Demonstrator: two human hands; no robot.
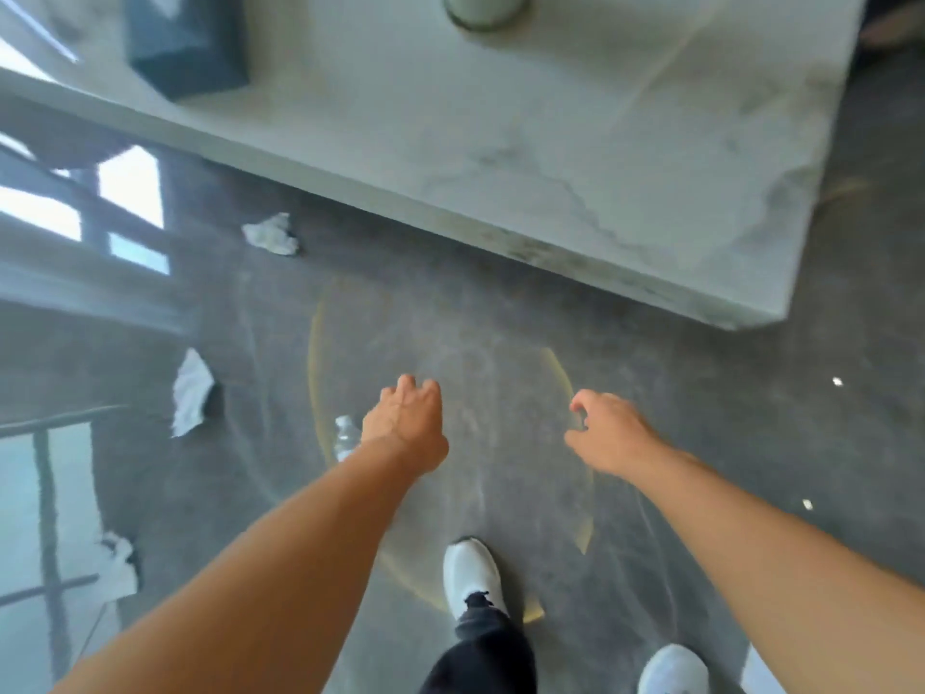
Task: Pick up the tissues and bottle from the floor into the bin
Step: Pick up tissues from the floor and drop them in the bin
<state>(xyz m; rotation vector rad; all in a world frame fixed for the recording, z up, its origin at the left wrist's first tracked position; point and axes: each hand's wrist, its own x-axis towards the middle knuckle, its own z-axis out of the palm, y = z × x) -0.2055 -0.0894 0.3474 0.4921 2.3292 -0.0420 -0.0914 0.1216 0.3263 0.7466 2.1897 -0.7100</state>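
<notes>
Three crumpled white tissues lie on the glossy grey floor: one tissue (271, 234) near the marble table's edge, a second tissue (190, 391) at the left, a third tissue (118, 564) at the lower left. A clear plastic bottle (346, 437) lies on the floor, partly hidden behind my left wrist. My left hand (406, 418) hangs above the floor just right of the bottle, fingers loosely curled, holding nothing. My right hand (603, 429) is out to the right, fingers apart and empty. No bin is in view.
A low white marble table (575, 157) fills the top and right, with a dark tissue box (182, 42) and a round pale object (483, 7) on it. My white shoes (470, 576) stand on the floor below my hands. The floor at the left mirrors window frames.
</notes>
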